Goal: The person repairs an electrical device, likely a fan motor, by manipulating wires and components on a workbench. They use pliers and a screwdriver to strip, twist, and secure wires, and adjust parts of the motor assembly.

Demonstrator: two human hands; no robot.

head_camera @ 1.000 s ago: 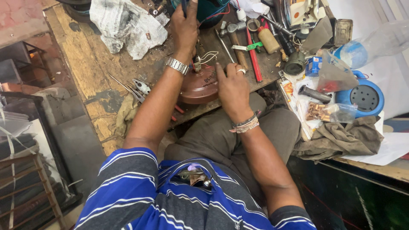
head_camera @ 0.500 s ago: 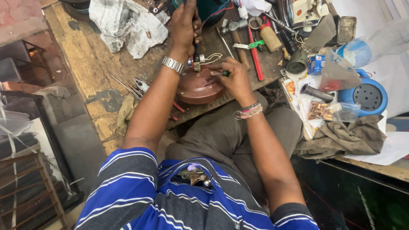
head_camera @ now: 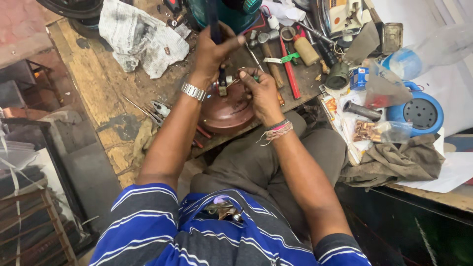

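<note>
My left hand (head_camera: 213, 51) is clamped round a dark tool handle (head_camera: 215, 24), its tip standing upright on the brown round casing (head_camera: 225, 111) at the near edge of the surface (head_camera: 93, 83). My right hand (head_camera: 261, 91) is pinched shut on small wires (head_camera: 235, 80) at the casing's top. I'd judge it best to keep the tool plumb and the wires steady. Right of the casing lie a small blue box (head_camera: 360, 78), a clear bag of copper pieces (head_camera: 377, 130) and a round blue housing (head_camera: 419, 112); crumpled newspaper (head_camera: 140, 39) lies to its left.

Glossy copper-brown metal dome (head_camera: 225, 109) on a rough, worn wooden bench (head_camera: 98, 81); crumpled matt newspaper (head_camera: 140, 39)
</note>
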